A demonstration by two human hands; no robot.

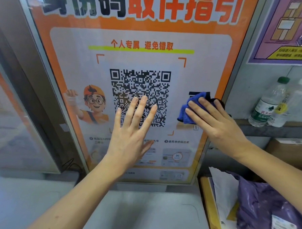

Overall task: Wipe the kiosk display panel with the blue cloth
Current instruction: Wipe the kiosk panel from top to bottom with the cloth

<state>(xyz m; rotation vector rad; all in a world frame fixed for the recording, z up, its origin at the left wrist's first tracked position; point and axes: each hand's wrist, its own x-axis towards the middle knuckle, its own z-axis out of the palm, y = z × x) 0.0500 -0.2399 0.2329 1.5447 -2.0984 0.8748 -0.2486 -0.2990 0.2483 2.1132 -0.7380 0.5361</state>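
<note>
The kiosk display panel point(76, 58) stands upright in front of me, orange-bordered, with a QR code in its middle and a cartoon figure at the left. My left hand point(133, 131) lies flat on the panel with straight, spread fingers over the lower part of the QR code. My right hand point(214, 121) presses the blue cloth point(190, 107) against the panel's right side with straight fingers. The cloth is bunched, and most of it is hidden under that hand.
A metal frame point(236, 69) edges the panel. Two water bottles point(269, 103) stand on a ledge at the right. Purple parcel bags point(264, 208) and white paper lie at the lower right. A grey counter point(141, 215) runs below the panel. Another glazed panel point(11, 124) angles off at the left.
</note>
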